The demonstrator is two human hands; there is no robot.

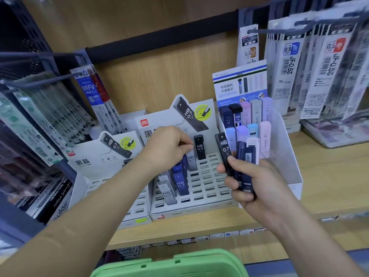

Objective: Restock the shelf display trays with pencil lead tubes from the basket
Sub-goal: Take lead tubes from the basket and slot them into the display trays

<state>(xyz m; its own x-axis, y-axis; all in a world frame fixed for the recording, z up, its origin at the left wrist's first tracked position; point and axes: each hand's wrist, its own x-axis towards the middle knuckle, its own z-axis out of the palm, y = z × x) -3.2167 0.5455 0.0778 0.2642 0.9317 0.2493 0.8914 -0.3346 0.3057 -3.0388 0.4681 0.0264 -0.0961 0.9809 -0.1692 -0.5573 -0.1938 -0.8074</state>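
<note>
Several lead tubes stand fanned in your right grip, fingers and thumb curled round their lower halves. A black HB 0.7 tube leans out at the fan's ten o'clock edge. Your left grip, at nine o'clock from the right one, is curled over the top of a pale grey tube. It seems to pinch that tube between thumb and fingertips, though the cap is hidden.

That tube stands in the middle tray, at the head of a short column of blue tubes and grey ones running toward six o'clock. A lone black HB 0.5 tube stands at the tray's twelve o'clock. Most other slots there are open.

The left tray, at eight o'clock, shows only bare slots past your forearm. The clear stand, at three o'clock, looks well filled with pastel tubes.

The green basket sits at six o'clock, its contents out of view. You are, I judge, early on: one column seated, a handful to place, many slots left.
</note>
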